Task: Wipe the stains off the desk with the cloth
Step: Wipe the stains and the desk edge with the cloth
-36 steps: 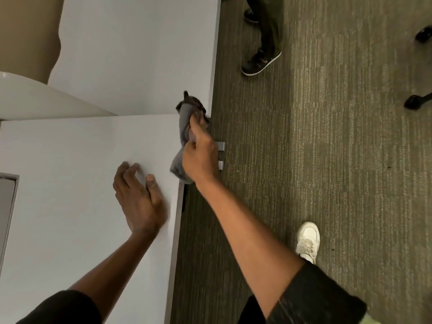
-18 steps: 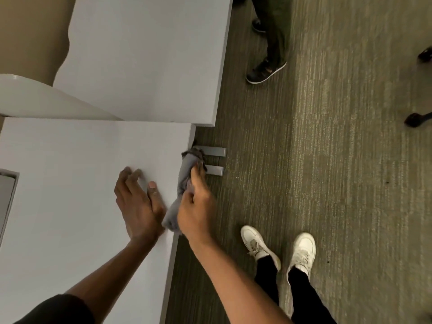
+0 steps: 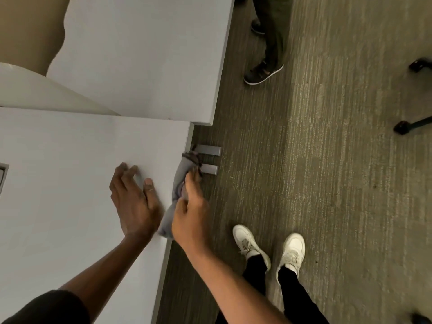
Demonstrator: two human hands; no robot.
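The white desk (image 3: 70, 183) fills the left half of the view. Its right edge runs down toward me. My right hand (image 3: 190, 213) is shut on a bunched grey cloth (image 3: 181, 181), pressed against that right edge of the desk. The cloth's dark frayed end pokes out past my fingertips. My left hand (image 3: 133, 199) lies flat on the desk top just left of the cloth, fingers spread, holding nothing. I see no distinct stain on the desk surface.
A second white desk (image 3: 145, 57) adjoins at the back. Two grey metal desk feet (image 3: 209, 160) stick out onto the carpet. My white shoes (image 3: 268, 249) stand right of the desk. Another person's dark shoe (image 3: 261, 73) and black chair-base legs (image 3: 411, 122) lie farther off.
My right hand slid the cloth back along the desk's right edge from the far corner toward me, ending beside my left hand. The left hand stayed flat on the desk.
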